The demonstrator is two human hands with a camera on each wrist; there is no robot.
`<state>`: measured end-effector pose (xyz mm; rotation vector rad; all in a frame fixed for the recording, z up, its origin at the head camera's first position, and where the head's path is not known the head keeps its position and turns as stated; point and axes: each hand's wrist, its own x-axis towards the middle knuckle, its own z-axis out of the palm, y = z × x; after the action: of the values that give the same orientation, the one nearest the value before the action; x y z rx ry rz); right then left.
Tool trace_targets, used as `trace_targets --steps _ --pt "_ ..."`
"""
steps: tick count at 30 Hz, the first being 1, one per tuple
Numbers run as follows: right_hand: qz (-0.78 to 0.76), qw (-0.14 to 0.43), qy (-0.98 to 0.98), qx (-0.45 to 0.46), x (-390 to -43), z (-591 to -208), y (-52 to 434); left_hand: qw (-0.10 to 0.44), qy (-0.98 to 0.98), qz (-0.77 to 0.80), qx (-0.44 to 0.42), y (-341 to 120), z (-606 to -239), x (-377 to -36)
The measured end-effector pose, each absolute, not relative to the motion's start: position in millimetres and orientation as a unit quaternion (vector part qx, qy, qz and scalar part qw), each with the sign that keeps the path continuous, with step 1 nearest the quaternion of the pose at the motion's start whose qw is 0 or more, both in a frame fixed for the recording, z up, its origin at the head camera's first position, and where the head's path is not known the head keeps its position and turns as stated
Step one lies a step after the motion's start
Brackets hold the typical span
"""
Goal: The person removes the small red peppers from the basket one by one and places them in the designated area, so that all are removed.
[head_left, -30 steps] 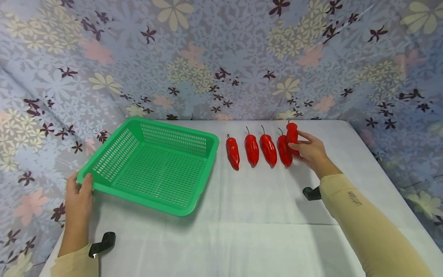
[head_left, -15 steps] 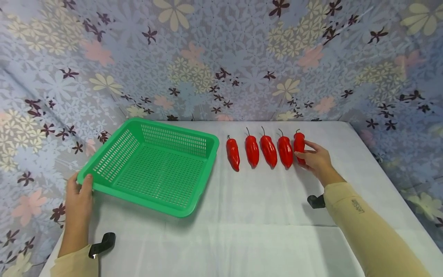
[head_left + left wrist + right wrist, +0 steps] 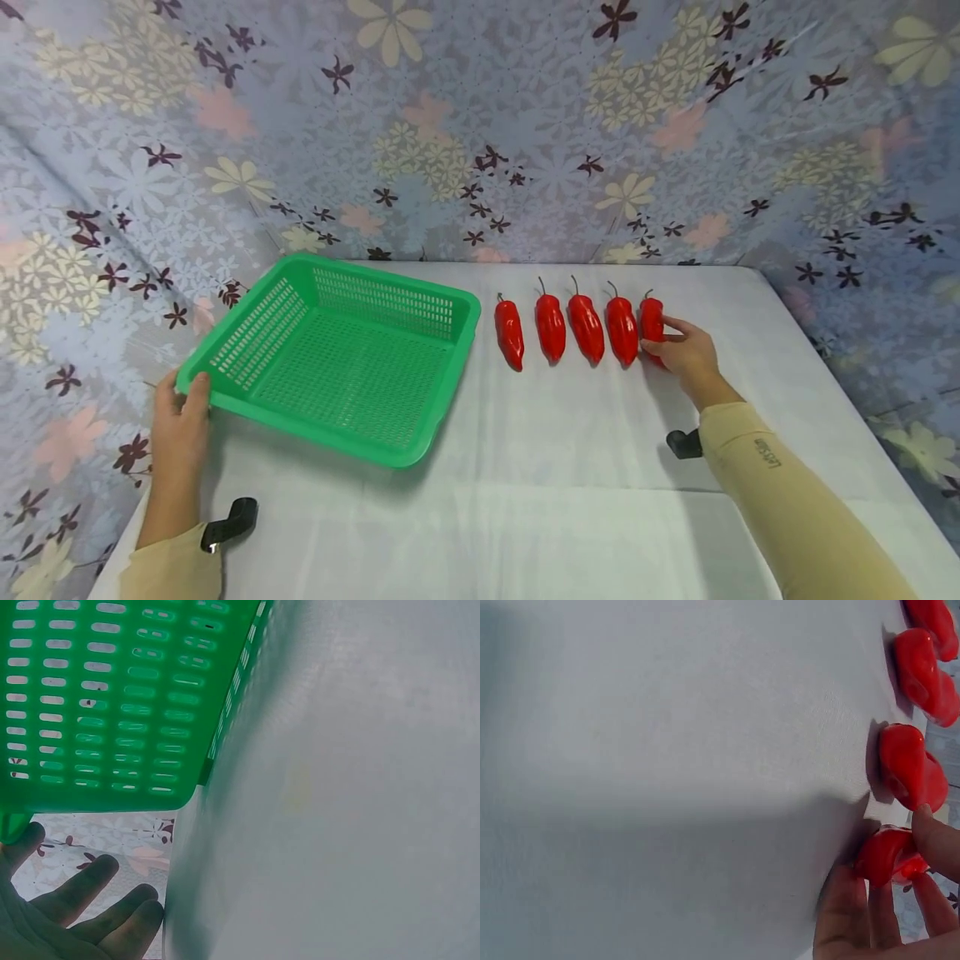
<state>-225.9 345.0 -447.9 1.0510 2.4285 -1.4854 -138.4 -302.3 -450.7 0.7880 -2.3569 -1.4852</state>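
Observation:
My left hand holds the near left corner of a green plastic basket, thumb over the rim and fingers outside it. In the left wrist view the basket's slotted wall rises above the spread fingers. My right hand pinches a red pepper at the right end of a row, thumb on its left side. The right wrist view shows this pepper low over the white cloth between thumb and fingers. Close to its left lies another red pepper, stem pointing away.
More red peppers continue the row leftward, a middle one, one beside it and a slimmer one nearest the basket. White cloth covers the table. A flowered curtain stands behind and at both sides.
My right hand has moved right and down with its pepper, from overlapping its neighbour to the row's right end, stem away. The left hand stays on the basket; the head view shifted slightly.

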Motion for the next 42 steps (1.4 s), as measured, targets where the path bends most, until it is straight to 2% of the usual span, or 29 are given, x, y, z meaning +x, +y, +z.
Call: trace_targets --steps 16,32,39,42 --pt "-0.519 0.047 0.768 0.373 -220.5 -449.7 349.2 0.113 -0.807 -0.507 0.279 -301.6 -450.4 -140.1" --pt "-0.494 -0.036 0.792 0.356 -211.8 -438.1 359.7 0.094 -0.812 -0.500 0.287 -304.5 -449.4 -135.9" --pt "-0.482 -0.044 0.801 0.353 -206.8 -431.4 366.4 0.101 -0.829 -0.479 0.272 -304.0 -446.2 -135.8" --pt "-0.476 -0.053 0.812 0.332 -203.8 -423.8 367.5 0.087 -0.849 -0.449 0.263 -305.5 -441.0 -134.0"
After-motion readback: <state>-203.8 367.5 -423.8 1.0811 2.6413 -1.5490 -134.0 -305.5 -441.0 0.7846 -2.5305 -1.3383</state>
